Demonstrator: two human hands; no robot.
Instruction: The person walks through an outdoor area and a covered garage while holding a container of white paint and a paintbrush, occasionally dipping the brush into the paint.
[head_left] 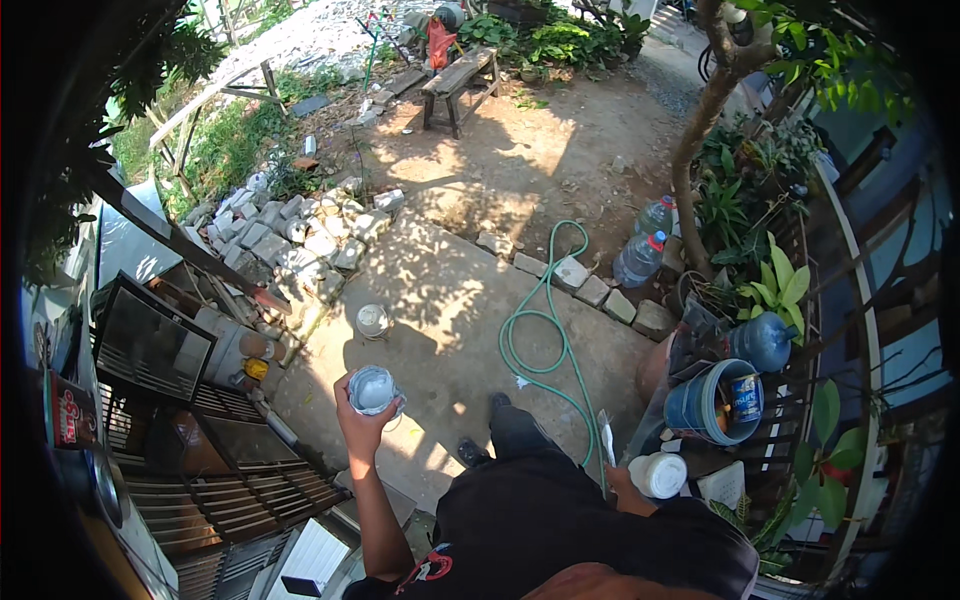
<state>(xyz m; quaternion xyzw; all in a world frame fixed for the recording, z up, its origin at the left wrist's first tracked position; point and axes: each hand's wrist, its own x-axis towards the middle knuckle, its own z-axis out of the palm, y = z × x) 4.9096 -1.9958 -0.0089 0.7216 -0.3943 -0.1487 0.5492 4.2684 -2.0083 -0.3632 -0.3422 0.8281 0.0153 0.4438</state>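
Note:
My left hand (pixel 364 424) is wrapped round a small pale tub (pixel 373 390) with whitish-grey stuff inside, held out in front of me over the concrete. Low on my right side, my right hand (pixel 626 488) grips a slim white-bladed tool (pixel 607 440) that points up and away; its exact kind is too small to tell. Right beside that hand is a white round container (pixel 662 475); whether they touch I cannot tell. Another small whitish tub (pixel 373 321) stands on the ground ahead of my left hand.
A green hose (pixel 545 315) lies coiled on the concrete. Broken blocks (pixel 290 235) are heaped at the left, with a wooden bench (pixel 462 82) far ahead. To the right are a blue bucket (pixel 690 408), water bottles (pixel 640 258) and a tree trunk (pixel 690 150). Framed panels (pixel 155 335) lean at left.

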